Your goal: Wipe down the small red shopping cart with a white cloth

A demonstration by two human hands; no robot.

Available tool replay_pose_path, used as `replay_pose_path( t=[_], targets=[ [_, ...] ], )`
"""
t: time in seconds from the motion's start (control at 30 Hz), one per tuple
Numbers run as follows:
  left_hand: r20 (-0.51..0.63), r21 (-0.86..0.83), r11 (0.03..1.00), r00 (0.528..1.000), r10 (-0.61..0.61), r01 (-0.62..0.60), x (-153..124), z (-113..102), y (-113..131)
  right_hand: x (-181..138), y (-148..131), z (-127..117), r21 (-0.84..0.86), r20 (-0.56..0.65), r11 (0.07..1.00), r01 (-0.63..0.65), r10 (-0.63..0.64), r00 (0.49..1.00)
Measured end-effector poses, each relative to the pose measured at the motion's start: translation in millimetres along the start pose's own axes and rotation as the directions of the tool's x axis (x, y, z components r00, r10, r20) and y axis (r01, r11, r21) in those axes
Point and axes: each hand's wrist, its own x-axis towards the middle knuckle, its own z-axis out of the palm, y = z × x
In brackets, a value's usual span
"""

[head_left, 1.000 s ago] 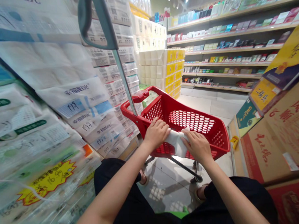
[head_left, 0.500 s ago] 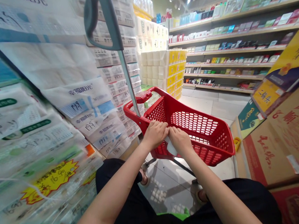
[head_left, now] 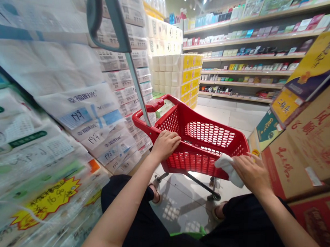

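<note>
A red plastic shopping cart (head_left: 209, 120) with perforated sides stands before me, its grey pull handle (head_left: 125, 38) rising at the left. My left hand (head_left: 166, 143) is closed over the cart's near rim, fingers curled to the inside. At the cart's right-hand near corner, my right hand (head_left: 252, 171) grips a white cloth (head_left: 230, 169), which lies against the rim and hangs down outside the basket. Part of the cloth is hidden under the fingers.
Stacked tissue packs (head_left: 94, 113) with price marks rise close on the left. Cardboard cartons (head_left: 300, 155) stand close on the right. Shelves of boxed goods (head_left: 247, 50) line the back. Below the cart are its wheels (head_left: 213, 196), the tiled floor and my feet.
My right hand has moved right along the cart's rim with the white cloth, away from my left hand. The left hand stays on the rim. The view has shifted slightly.
</note>
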Motion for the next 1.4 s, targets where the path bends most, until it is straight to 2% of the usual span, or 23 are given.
replay_pose_path(
  t=[0.1,0.2,0.3,0.4,0.6,0.73,0.9,1.1,1.27,1.4],
  targets=[
    [-0.018,-0.053,0.999,1.0,0.008,-0.009,1,0,0,-20,17,5,0.056,-0.073,0.998,-0.035,0.039,0.997],
    [-0.011,-0.104,0.995,1.0,-0.007,0.006,3,1,3,-22,10,8,0.036,-0.065,0.996,-0.083,0.085,0.994],
    [-0.004,-0.134,0.991,1.0,-0.03,0.03,5,2,6,-6,-14,8,-0.016,-0.026,0.993,-0.117,0.116,0.993],
    [-0.008,-0.145,0.988,0.999,-0.046,0.045,6,3,5,22,-46,5,-0.034,0.004,0.995,-0.09,0.09,0.996],
    [-0.012,-0.13,0.99,0.999,-0.047,0.045,6,3,2,85,-117,4,0.062,0.04,0.998,-0.018,0.015,0.999],
    [-0.004,-0.136,0.99,0.999,-0.046,0.045,4,1,1,102,-133,6,0.1,0.043,0.995,0.0,-0.004,0.999],
    [0.016,-0.151,0.988,0.999,-0.034,0.036,0,-3,0,80,-111,2,0.1,0.082,0.994,0.048,-0.057,0.995],
    [0.022,-0.176,0.984,0.999,-0.024,0.027,0,-3,-1,31,-55,-8,0.038,0.049,0.997,0.073,-0.075,0.996],
    [0.03,-0.199,0.98,1.0,0.002,0.003,2,-3,-10,-13,-8,-13,0.051,-0.011,0.998,-0.033,0.033,0.999],
    [0.035,-0.185,0.983,0.999,-0.012,0.019,6,1,-21,-24,-9,-12,0.063,-0.006,0.998,0.024,-0.024,1.0]
  ],
)
